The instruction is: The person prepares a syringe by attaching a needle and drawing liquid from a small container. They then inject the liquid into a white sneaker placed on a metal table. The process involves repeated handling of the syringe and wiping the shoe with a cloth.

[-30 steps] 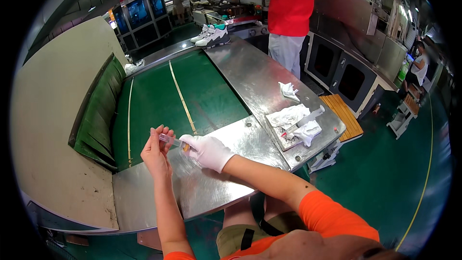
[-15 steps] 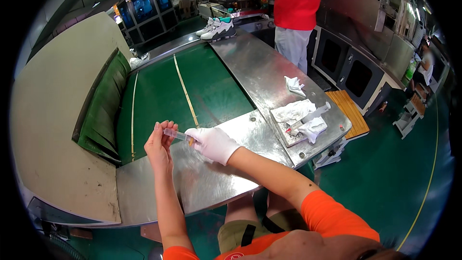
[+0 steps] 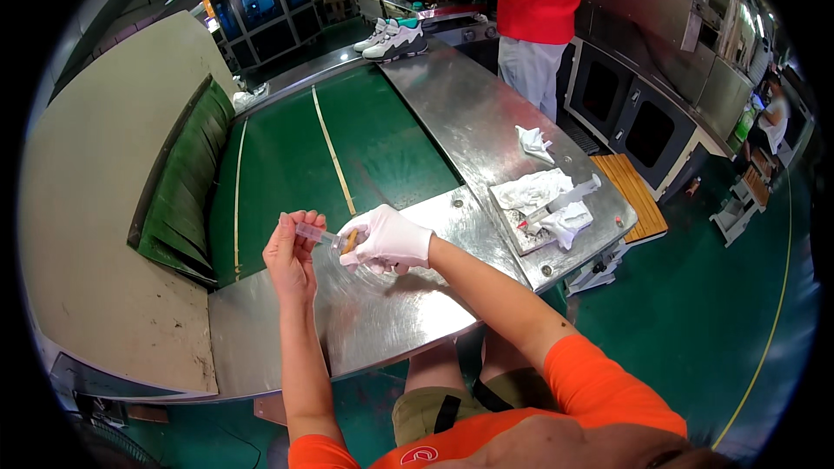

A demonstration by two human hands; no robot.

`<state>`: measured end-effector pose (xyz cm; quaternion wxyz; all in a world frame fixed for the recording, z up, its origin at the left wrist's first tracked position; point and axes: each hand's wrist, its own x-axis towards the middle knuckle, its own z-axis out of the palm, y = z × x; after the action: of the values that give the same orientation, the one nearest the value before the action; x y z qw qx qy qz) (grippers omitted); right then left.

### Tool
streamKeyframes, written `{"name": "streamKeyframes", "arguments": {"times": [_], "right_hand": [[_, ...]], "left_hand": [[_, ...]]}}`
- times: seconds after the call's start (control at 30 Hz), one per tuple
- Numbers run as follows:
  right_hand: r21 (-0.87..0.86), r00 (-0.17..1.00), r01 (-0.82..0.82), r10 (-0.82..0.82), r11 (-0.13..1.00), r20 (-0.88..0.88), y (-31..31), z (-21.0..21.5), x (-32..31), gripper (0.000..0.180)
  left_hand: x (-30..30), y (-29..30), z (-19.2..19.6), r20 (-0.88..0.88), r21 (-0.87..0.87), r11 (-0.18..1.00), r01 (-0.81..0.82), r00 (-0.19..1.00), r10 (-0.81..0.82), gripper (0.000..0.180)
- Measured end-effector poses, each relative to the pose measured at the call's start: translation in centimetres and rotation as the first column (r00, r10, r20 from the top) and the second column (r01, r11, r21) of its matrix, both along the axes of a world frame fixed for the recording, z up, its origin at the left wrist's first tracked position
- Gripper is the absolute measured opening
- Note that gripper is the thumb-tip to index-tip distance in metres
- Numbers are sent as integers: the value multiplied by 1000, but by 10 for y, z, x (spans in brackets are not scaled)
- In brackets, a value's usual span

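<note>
Above the near steel edge, a clear plastic syringe (image 3: pixel 323 235) lies almost level between my hands. My left hand (image 3: pixel 292 254), bare, pinches its left end between thumb and fingers. My right hand (image 3: pixel 388 241), in a white glove, closes around the other end. A small orange-brown piece (image 3: pixel 350 241) shows between the gloved fingers; what it is I cannot make out. On the tabletop to the right, a second syringe (image 3: pixel 565 198) with a red tip rests across crumpled white cloths (image 3: pixel 532 194) on a small tray (image 3: pixel 532 246).
Beyond my hands lies a green conveyor belt (image 3: pixel 382 135), with a green strip curtain (image 3: pixel 176 187) at its left. White and grey shoes (image 3: pixel 395 42) stand at the far end. Another folded cloth (image 3: pixel 533 144) lies on the steel tabletop (image 3: pixel 473 117). A co-worker in red (image 3: pixel 540 0) stands beyond.
My gloved right hand has turned and its fingers have shifted around the syringe end, showing more of the orange-brown piece. The left hand keeps its pinch, nearly in place.
</note>
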<state>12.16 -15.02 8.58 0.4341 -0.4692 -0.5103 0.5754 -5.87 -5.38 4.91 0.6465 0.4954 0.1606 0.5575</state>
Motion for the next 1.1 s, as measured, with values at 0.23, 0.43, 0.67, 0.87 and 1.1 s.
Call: {"name": "streamKeyframes", "arguments": {"times": [0.23,0.43,0.67,0.87,1.1], "right_hand": [[-124,980,-150,132,981,-146,3,-8,5,30],[-89,992,-111,105,990,-74,0,-1,-3,28],[207,980,121,-150,971,130,14,-35,-21,25],[186,959,268,-280,945,41,16,-35,-21,24],[-8,997,78,-78,997,10,10,-13,-9,27]], "left_hand": [[4,-11,19,67,-100,986,136,989,-130,35],[-4,8,3,50,-12,994,108,993,-108,34],[1,2,3,50,-108,994,-31,998,36,33],[-11,20,4,111,-150,982,-113,985,131,36],[15,-10,-4,-238,196,978,75,971,-27,29]]}}
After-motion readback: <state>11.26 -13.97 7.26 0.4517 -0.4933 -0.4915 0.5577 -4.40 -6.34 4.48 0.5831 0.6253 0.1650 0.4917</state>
